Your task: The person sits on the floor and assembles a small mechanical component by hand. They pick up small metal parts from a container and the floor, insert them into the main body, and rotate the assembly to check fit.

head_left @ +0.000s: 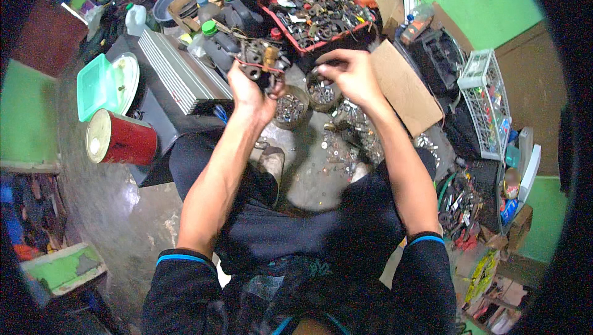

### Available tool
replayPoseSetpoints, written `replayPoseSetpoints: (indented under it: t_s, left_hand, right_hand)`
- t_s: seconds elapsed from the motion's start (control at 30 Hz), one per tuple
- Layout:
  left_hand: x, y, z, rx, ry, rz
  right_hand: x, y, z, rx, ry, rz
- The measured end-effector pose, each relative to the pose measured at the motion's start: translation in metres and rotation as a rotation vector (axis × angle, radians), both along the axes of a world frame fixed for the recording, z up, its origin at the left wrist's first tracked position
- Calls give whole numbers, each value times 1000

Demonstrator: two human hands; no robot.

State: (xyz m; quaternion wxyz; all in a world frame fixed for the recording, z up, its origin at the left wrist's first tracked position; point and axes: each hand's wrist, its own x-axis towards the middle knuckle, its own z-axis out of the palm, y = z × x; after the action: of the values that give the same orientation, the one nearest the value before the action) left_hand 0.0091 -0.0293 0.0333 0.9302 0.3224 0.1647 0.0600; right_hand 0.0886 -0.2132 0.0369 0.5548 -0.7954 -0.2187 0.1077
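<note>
My left hand (252, 95) is raised in front of me, its fingers wrapped round a dark, greasy metal machine part (254, 71) with a brass-coloured fitting and a reddish band. My right hand (353, 77) hovers over a round container (323, 93) of small metal hardware. Its thumb and fingers come together in a pinch; whatever lies between them is too small to make out. A second round container (289, 108) of small hardware stands on the floor just beyond my left wrist. Loose nuts, bolts and washers (352, 134) lie heaped and scattered below my right hand.
A red tray (301, 45) piled with metal parts sits ahead, beside dark bottles (220, 45) with green caps. To the right are a cardboard sheet (404, 88) and a white basket (485, 103). A red can (126, 138) and ribbed metal panel (179, 72) stand left.
</note>
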Motion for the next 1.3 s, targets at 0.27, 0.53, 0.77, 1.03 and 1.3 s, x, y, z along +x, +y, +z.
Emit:
replayPoseSetpoints:
  t_s: [0.27, 0.53, 0.77, 1.03, 1.3]
  left_hand:
    - [0, 18, -8, -167, 49, -45]
    - [-4, 6, 1, -121, 114, -38]
    - [-7, -9, -1, -64, 85, -50]
    - [-9, -14, -6, 7, 48, -50]
    - [-10, -27, -1, 129, 95, 52]
  right_hand:
    - [8, 24, -37, -427, -240, 68]
    - [-2, 16, -6, -219, -365, -19]
    - [-29, 17, 22, 74, -332, 62]
    - [-39, 21, 28, 169, -200, 54]
    - [-28, 12, 30, 46, -154, 94]
